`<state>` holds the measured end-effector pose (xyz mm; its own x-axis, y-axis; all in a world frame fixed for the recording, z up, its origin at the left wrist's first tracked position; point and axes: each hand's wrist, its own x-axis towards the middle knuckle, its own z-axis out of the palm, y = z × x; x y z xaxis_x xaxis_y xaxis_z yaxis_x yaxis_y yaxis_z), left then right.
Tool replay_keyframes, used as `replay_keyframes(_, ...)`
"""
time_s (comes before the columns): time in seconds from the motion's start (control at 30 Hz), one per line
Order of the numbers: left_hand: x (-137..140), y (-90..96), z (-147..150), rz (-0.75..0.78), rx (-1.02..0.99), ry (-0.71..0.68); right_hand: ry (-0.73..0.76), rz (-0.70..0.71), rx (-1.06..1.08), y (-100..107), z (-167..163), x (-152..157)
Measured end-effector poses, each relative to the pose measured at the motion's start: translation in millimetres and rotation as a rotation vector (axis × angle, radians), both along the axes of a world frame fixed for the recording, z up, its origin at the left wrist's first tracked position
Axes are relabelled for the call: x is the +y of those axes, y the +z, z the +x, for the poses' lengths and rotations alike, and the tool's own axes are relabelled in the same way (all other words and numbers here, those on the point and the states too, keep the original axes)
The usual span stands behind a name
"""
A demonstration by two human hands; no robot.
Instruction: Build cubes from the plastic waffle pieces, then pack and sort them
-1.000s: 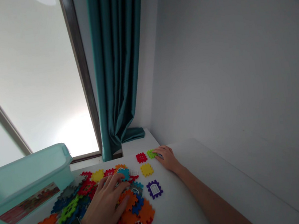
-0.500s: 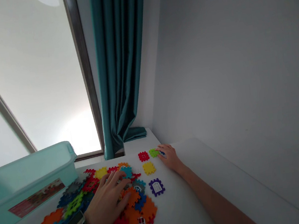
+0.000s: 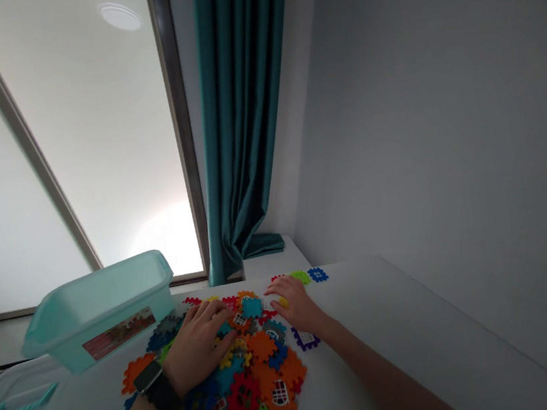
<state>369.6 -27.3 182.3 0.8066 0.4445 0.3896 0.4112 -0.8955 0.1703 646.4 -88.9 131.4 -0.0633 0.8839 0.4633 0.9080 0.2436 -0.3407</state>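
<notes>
My left hand (image 3: 198, 342), with a black watch on the wrist, lies over a pile of colourful toothed plastic building pieces with its fingers spread. A turquoise square piece (image 3: 252, 308) is just beyond its fingertips, and an orange piece (image 3: 260, 346) lies to the right of them. My right hand (image 3: 297, 304) is over the right side of the pile, fingers apart, partly covering a yellow piece (image 3: 284, 302). Beyond it, a green piece (image 3: 301, 277) and a blue piece (image 3: 317, 274) lie in a row with a mostly hidden red one. A purple-framed window piece (image 3: 305, 338) is partly behind my right wrist.
A pale turquoise plastic tub (image 3: 115, 306) stands on the white table (image 3: 374, 353) at the left. A clear lid with a turquoise handle (image 3: 20, 404) is lower left. A teal curtain (image 3: 251, 114) hangs at the back beside a grey wall (image 3: 432, 110).
My right hand has left the blue piece beside the green one and moved back left, over the yellow piece. The view has turned left. My left hand remains on the pile.
</notes>
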Motion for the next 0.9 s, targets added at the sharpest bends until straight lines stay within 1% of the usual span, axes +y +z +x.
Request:
replay_keyframes(0.13,-2,-1.4,-16,-0.013,0.002,0.028,0.052,-0.037,-0.018,1,-21,6)
replay_keyframes(0.3,-10,-0.5,-29,-0.047,0.024,0.076,0.043,-0.094,-0.037,1,-33,10)
replay_keyframes(0.6,-15,-5.8,-36,-0.091,0.022,0.094,0.012,-0.179,-0.064,-3,-36,12)
replay_keyframes(0.77,-15,-7.6,-37,-0.082,0.007,0.084,0.0,-0.192,-0.067,-5,-35,12)
replay_keyframes(0.9,-16,-7.0,-38,-0.066,-0.011,0.076,-0.007,-0.18,-0.054,-1,-36,10)
